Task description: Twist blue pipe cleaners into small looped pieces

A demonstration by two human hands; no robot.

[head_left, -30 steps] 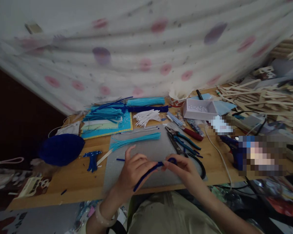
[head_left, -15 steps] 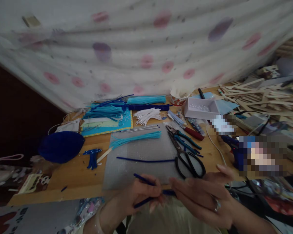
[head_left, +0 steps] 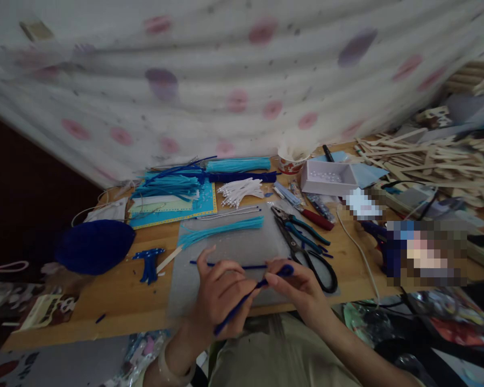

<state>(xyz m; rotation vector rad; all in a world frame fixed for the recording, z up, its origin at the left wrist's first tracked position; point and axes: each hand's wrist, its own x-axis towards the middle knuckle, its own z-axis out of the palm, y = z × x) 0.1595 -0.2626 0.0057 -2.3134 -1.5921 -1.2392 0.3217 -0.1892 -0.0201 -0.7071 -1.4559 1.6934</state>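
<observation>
A dark blue pipe cleaner (head_left: 234, 310) runs slantwise between my two hands, with a small bent loop at its upper right end. My left hand (head_left: 223, 290) pinches it near the middle, its index finger raised. Thumb and fingers of my right hand (head_left: 300, 290) are closed on it just below the loop. Behind my hands, a second dark blue pipe cleaner (head_left: 250, 267) lies across the grey mat (head_left: 226, 247), partly covered by my fingers. Black-handled scissors (head_left: 326, 274) and pliers (head_left: 306, 228) with teal handles rest right of the mat.
Light blue pipe cleaners (head_left: 226, 228) lie on the mat, white stems (head_left: 242, 192) behind. A white bead box (head_left: 328, 180) and heaped wooden sticks (head_left: 435, 161) stand at back right. Left are a dark blue oval piece (head_left: 94, 247) and a small blue shape (head_left: 148, 264).
Both hands have moved up over the mat. My right hand has turned and now grips the looped end. The folded pipe cleaner now stretches slantwise between both hands.
</observation>
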